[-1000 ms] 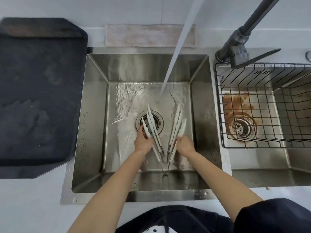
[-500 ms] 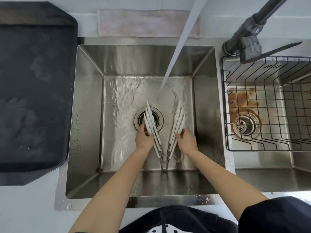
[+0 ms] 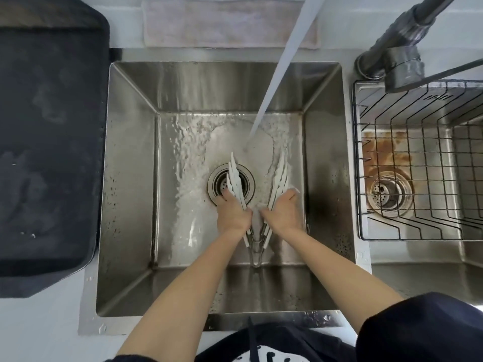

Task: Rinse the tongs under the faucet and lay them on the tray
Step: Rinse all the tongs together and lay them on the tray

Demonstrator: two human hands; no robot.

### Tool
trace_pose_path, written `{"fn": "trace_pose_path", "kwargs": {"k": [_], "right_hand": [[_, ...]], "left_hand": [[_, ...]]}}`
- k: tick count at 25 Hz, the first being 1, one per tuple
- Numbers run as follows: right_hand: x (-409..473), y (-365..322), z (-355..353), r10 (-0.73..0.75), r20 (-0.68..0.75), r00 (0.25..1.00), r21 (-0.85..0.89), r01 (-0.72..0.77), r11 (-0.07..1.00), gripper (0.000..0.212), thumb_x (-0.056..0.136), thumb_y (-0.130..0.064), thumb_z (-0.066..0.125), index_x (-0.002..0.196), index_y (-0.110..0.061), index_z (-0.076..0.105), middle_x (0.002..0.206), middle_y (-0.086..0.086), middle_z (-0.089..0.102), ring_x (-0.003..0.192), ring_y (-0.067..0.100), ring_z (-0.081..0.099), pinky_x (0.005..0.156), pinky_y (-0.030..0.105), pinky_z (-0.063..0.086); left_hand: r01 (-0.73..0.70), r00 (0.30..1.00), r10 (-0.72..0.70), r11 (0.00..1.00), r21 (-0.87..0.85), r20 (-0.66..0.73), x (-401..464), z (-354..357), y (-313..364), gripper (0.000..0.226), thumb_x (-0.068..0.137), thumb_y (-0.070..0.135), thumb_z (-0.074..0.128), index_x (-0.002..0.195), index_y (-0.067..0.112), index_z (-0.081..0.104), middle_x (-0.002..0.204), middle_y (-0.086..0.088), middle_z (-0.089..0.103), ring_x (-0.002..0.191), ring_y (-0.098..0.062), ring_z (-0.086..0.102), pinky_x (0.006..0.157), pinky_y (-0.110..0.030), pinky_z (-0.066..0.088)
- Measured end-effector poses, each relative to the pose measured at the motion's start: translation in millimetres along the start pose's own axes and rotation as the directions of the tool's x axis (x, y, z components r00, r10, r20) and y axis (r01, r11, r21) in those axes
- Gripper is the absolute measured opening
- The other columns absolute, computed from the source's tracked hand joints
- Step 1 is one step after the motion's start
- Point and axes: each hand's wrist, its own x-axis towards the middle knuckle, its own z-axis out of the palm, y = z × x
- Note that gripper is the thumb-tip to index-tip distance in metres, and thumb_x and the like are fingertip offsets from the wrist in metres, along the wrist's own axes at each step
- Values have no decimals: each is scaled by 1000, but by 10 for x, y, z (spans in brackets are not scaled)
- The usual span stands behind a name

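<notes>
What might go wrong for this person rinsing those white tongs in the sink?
The stream of water lands on the steel sink floor between the spread arms of the white toothed tongs, so the tips may stay unrinsed. The left hand and right hand are wet, so the tongs could slip. Carrying them to the dark tray on the left would likely drip across the counter.

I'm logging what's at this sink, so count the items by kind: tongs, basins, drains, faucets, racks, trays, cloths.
Tongs: 1
Sink basins: 2
Drain strainers: 2
Faucet: 1
Wire rack: 1
Black tray: 1
Cloth: 1
Total: 9
</notes>
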Motion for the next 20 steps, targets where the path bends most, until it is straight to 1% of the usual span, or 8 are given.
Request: {"fn": "trace_pose_path", "kwargs": {"k": [4,7,9,10,12,13,17,20], "right_hand": [[-18,-84,-49,30,45,999,174,-37,984,60,84,-19,60,128,3,25,124,24,52,100,35,58,75,34,46],[-66,-186,-182,18,45,999,296,-31,955,64,87,-19,57,136,-1,20,131,26,48,111,37,54,78,29,40],[-122,-286,-334,-35,28,999,374,22,927,63,88,-16,56,138,-3,21,126,19,51,115,35,53,78,27,40],[-155,-343,-423,-70,26,997,413,53,909,61,88,-15,55,139,-4,23,115,13,55,110,32,55,76,25,42],[-224,-461,-601,-158,-2,987,435,143,889,50,86,-15,56,131,-6,35,86,-5,52,85,20,57,60,14,43],[-247,-519,-684,-198,-29,980,435,191,880,44,83,-15,58,123,-8,40,78,-9,49,77,15,54,55,12,41],[-322,-725,-994,-294,-98,951,507,302,807,34,76,-14,64,104,-15,44,86,-1,54,84,20,57,73,33,48],[-381,-830,-1161,-382,-129,915,506,392,768,40,80,-22,65,113,-10,47,97,8,60,85,24,61,79,39,51]], "left_hand": [[34,999,-36,992,-120,-12,53,22,-9,67,80,15,64,135,-3,31,133,-20,44,120,-36,50,98,-43,46],[65,997,-77,948,-312,-25,74,-49,-5,47,76,14,65,117,-4,49,111,-18,61,101,-31,62,82,-36,53],[123,992,-121,855,-503,36,43,-139,67,33,82,11,60,112,0,51,99,-13,62,85,-23,61,71,-29,49],[153,988,-131,776,-612,80,19,-199,121,22,84,9,57,105,2,53,90,-12,60,76,-22,58,65,-28,46],[209,978,-141,614,-762,154,-33,-361,254,4,85,4,51,82,8,52,71,-10,53,62,-20,52,58,-27,43],[224,975,-130,566,-793,182,-39,-445,309,12,83,2,49,73,10,50,66,-9,49,60,-20,50,59,-29,42],[235,961,41,402,-885,273,-108,-749,540,20,79,-4,40,65,7,50,67,-7,51,65,-20,51,78,-35,46],[208,947,154,372,-905,281,-244,-901,662,24,81,-5,37,64,7,50,59,-4,54,63,-18,52,67,-29,46]]}}
